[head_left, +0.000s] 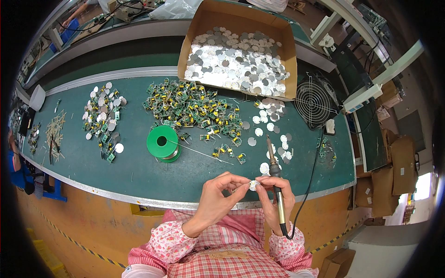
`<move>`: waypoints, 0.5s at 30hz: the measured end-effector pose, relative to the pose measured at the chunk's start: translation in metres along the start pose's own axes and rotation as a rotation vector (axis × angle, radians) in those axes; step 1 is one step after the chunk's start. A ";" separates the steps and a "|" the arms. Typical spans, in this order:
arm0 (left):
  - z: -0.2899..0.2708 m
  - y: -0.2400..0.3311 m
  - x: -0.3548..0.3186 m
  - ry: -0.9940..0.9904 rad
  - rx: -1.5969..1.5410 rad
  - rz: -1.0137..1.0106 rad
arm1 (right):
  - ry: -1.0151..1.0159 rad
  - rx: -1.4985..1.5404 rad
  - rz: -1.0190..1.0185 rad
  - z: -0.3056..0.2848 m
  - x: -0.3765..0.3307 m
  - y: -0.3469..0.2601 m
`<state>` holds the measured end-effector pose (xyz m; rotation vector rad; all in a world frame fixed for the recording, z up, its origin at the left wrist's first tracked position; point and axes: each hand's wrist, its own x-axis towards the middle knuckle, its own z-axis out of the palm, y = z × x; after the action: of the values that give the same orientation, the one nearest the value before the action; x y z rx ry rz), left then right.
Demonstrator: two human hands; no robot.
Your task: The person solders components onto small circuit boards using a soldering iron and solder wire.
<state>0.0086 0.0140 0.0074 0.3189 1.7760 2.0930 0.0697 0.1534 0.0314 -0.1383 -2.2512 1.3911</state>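
Observation:
Near the front edge of the table, a small round white disc (253, 186) sits between the fingertips of both my hands. My left hand (217, 197) pinches it from the left with thumb and forefinger. On its other side, my right hand (276, 200) touches the disc with its fingertips while gripping a soldering iron (275, 170). The iron's tip points away from me, over loose white and grey discs (264, 168). A green spool of solder wire (159, 143) lies left of centre, its loose wire stretching right. Beyond it is a heap of small green circuit boards with yellow parts (190, 104).
A cardboard box (291, 69) of discs stands at the back. Right of it is a fan with a round wire guard (314, 102). The iron's black cord (309, 185) crosses the right side. Farther left lie a mixed pile of boards with discs (104, 111) and thin sticks (55, 132).

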 end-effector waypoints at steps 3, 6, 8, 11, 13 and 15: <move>-0.002 -0.002 0.001 -0.028 0.029 0.005 | -0.005 -0.005 -0.015 -0.001 0.001 -0.001; -0.002 -0.003 0.001 -0.039 -0.042 -0.035 | -0.022 -0.013 -0.040 -0.003 0.002 -0.001; -0.003 -0.003 0.001 -0.046 -0.034 -0.029 | -0.034 -0.011 -0.053 -0.004 0.004 0.000; -0.004 0.000 0.001 -0.052 -0.041 -0.060 | -0.078 -0.024 -0.084 -0.006 0.007 0.000; -0.004 -0.001 0.001 -0.037 -0.057 -0.081 | -0.091 -0.190 -0.128 -0.007 0.010 -0.006; -0.006 -0.001 0.002 -0.016 -0.073 -0.102 | -0.080 -0.277 -0.179 -0.007 0.013 -0.012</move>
<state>0.0044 0.0097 0.0056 0.2202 1.6664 2.0714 0.0633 0.1583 0.0488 0.0279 -2.4462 1.0063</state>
